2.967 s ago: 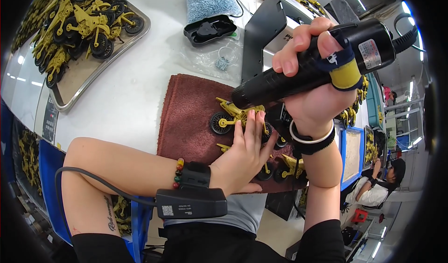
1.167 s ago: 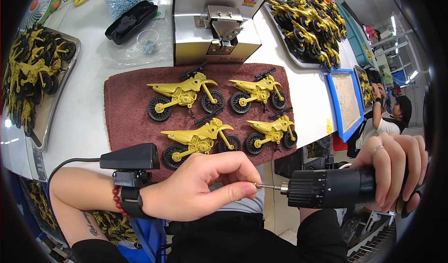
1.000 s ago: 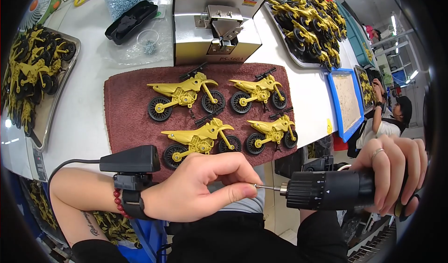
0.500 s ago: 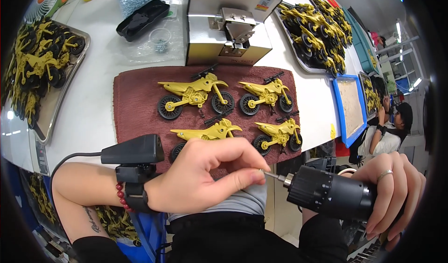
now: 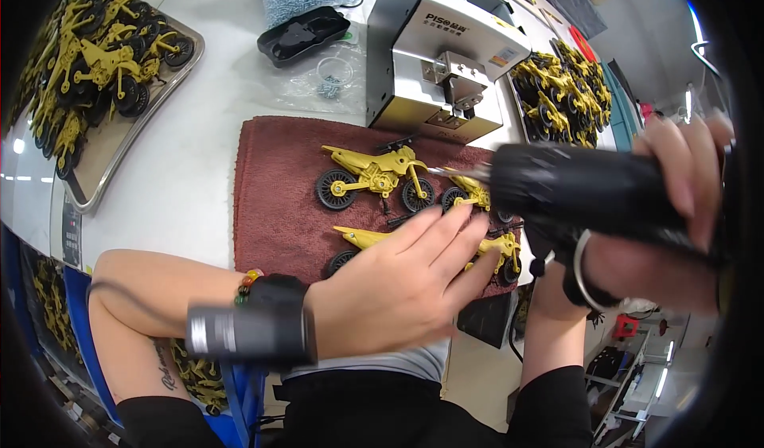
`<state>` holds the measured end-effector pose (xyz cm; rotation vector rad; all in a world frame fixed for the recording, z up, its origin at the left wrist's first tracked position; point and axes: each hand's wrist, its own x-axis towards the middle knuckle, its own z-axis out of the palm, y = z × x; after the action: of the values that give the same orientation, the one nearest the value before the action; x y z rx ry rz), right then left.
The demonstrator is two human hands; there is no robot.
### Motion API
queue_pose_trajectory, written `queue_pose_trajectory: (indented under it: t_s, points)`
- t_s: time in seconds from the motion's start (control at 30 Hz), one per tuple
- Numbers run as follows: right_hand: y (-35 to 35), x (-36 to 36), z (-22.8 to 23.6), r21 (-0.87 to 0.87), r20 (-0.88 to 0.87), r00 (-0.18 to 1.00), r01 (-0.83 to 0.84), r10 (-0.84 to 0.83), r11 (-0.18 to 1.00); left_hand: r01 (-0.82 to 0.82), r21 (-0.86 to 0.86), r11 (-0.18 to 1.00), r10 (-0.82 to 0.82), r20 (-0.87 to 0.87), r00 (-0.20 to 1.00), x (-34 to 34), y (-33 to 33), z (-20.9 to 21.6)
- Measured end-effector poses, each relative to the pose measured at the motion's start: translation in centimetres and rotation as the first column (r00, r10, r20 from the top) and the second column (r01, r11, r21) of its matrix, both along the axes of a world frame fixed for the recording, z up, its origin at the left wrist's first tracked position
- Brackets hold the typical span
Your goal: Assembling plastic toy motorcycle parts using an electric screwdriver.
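Note:
My right hand (image 5: 680, 181) is wrapped round a black electric screwdriver (image 5: 581, 181), smeared by motion, its thin bit pointing left above the cloth. The bit's tip is close to the front of the upper-left yellow toy motorcycle (image 5: 372, 171); whether they touch I cannot tell. My left hand (image 5: 402, 281) is stretched out, palm down, over the lower toys. It hides most of the lower-left motorcycle (image 5: 354, 237) and part of the lower-right motorcycle (image 5: 503, 251). The upper-right motorcycle (image 5: 471, 192) is partly covered by the screwdriver and my fingertips.
A brown cloth (image 5: 270, 185) lies under the toys. Behind it stands a metal screw feeder (image 5: 446, 58). Trays of piled motorcycles flank the table, one at left (image 5: 171, 86), another pile (image 5: 561, 90) at right. A bag of screws (image 5: 306, 6) and a black container (image 5: 302, 36) sit behind.
My left hand has left the bit and spread over the lower toys. The screwdriver has risen, its bit now above the upper toys. The whole view has turned, shifting the table's things.

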<state>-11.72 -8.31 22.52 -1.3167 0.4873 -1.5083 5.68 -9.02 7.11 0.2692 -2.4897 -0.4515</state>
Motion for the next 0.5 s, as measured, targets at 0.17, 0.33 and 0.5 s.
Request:
queue_pose_trajectory:
  t_s: [0.17, 0.33, 0.5]
  points:
    - [-6.2, 2.3, -4.7, -0.144, -0.186, 0.972, -0.172, 0.144, 0.975, -0.191, -0.030, 0.981, 0.193, 0.219, 0.956, 0.3, -0.7, -2.1]
    - [-8.9, 5.1, -7.3, -0.020, -0.125, 0.991, -0.038, 0.035, 0.999, -0.271, -0.011, 0.963, 0.259, 0.331, 0.907, 0.7, -0.5, -2.3]
    - [-9.0, 7.7, -8.5, -0.088, -0.044, 0.999, -0.003, -0.001, 0.996, -0.267, -0.006, 0.964, 0.254, 0.324, 0.911, 0.7, -0.6, -2.6]
